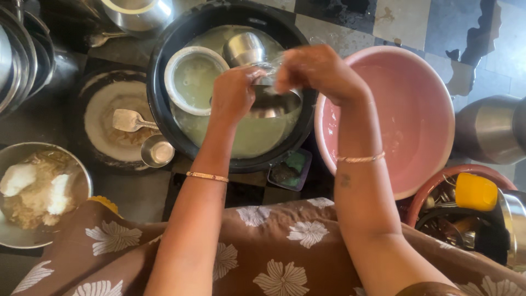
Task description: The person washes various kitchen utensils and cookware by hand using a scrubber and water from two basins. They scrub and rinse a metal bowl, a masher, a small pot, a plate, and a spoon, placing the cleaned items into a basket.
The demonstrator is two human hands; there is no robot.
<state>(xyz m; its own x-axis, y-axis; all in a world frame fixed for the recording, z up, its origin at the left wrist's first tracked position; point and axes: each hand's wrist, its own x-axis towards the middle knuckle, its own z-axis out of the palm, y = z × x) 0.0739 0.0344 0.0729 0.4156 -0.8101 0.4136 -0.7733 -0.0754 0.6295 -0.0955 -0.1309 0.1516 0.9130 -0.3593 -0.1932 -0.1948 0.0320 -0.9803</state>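
Floral-draped lap (285, 246) below, both hands, left (233, 93) and right (318, 71), gripping steel bowl (271, 101), mouth tilted leftward.

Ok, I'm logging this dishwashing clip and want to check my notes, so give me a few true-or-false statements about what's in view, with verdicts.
1. Both hands are over the black tub of cloudy water. True.
2. The left hand and right hand are together on a steel vessel. True.
3. The pink basin is full of dishes. False: nothing lies in it that can be seen.
4. A spatula lies on the round dark pan left of the tub. True.
5. The small steel cup floats inside the tub. False: it sits outside, beside the tub's lower left rim.
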